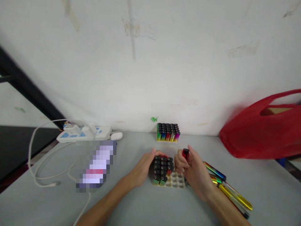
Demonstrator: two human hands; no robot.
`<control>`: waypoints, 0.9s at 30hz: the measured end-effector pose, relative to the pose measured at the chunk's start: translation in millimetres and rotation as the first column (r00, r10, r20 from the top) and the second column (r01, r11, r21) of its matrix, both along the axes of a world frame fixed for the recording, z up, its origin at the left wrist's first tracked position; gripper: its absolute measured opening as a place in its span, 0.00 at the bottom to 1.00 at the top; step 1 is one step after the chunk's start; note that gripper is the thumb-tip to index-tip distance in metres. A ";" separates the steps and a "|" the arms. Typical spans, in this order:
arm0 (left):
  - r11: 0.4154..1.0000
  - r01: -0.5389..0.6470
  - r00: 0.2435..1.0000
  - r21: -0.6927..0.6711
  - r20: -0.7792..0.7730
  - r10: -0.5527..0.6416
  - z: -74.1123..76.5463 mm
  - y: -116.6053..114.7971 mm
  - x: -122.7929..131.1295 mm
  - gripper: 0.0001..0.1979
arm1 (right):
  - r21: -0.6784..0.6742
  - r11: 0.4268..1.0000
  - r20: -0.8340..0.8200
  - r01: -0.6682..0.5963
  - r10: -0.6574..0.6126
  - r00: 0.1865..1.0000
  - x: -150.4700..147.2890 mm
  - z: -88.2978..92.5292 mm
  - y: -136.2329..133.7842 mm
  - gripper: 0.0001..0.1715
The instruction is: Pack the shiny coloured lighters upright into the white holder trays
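Note:
My right hand point(188, 164) is closed around a red lighter point(185, 153) with a black top, holding it upright above the tray's right side. A pale tray point(175, 182) with rows of round-edged slots lies on the table in front of me. Black-topped lighters point(160, 169) stand in its left and back slots, some with green or red bodies. Open slots show at the front right. My left hand point(144, 168) curls around the left and back sides of these lighters, its fingertips partly hidden behind them.
A full block of coloured lighters point(167, 133) stands against the wall. Shiny long coloured pieces point(229, 191) lie right of my right forearm. A red bag point(261, 135) sits at the far right. On the left are a power strip point(86, 134), a blurred phone point(97, 164) and white cables point(35, 166).

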State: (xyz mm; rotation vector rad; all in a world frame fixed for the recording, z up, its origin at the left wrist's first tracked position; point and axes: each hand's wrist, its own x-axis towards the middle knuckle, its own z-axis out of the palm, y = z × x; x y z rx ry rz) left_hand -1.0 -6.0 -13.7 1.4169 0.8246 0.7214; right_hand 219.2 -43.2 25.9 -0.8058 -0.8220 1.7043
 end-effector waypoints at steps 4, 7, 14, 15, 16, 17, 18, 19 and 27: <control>1.000 0.008 1.000 0.006 0.006 -0.008 0.9 -0.6 0.1 0.41 | -0.068 0.996 -0.049 -0.066 0.062 0.997 -0.8 -1.6 -1.0 0.39; 1.000 0.018 1.000 0.024 -0.004 -0.018 2.7 0.0 0.0 0.42 | -0.098 0.994 0.001 -0.057 0.057 0.998 -4.0 -11.5 -1.5 0.40; 0.992 0.130 0.949 -0.006 0.292 -0.122 0.8 0.4 -5.4 0.58 | -0.100 0.995 0.045 -0.022 0.027 0.999 -9.8 -16.9 -3.3 0.42; 0.988 0.153 0.938 -0.002 0.316 -0.145 1.9 -1.3 -5.5 0.62 | -0.102 0.995 0.042 -0.022 0.026 0.999 -9.9 -15.8 -3.4 0.42; 0.986 0.166 0.934 0.011 0.319 -0.160 3.2 -3.6 -5.2 0.64 | -0.107 0.994 0.042 -0.020 0.024 0.999 -10.0 -14.8 -3.4 0.43; 0.987 0.161 0.939 0.032 0.304 -0.163 4.8 -6.1 -4.4 0.67 | -0.113 0.993 0.043 -0.018 0.023 0.999 -10.0 -14.0 -3.2 0.43; 0.988 0.139 0.953 0.066 0.262 -0.151 6.1 -8.7 -3.3 0.69 | -0.119 0.993 0.044 -0.018 0.024 0.999 -10.1 -13.6 -3.1 0.43; 0.988 0.115 0.965 0.103 0.224 -0.136 7.2 -11.0 -2.0 0.71 | -0.124 0.992 0.045 -0.017 0.022 0.999 -10.1 -13.5 -2.9 0.43; 0.958 0.155 0.988 0.242 -0.022 -0.154 10.2 -6.0 -10.7 0.81 | -0.125 0.992 0.017 -0.024 0.026 1.000 -9.2 -16.5 -2.0 0.42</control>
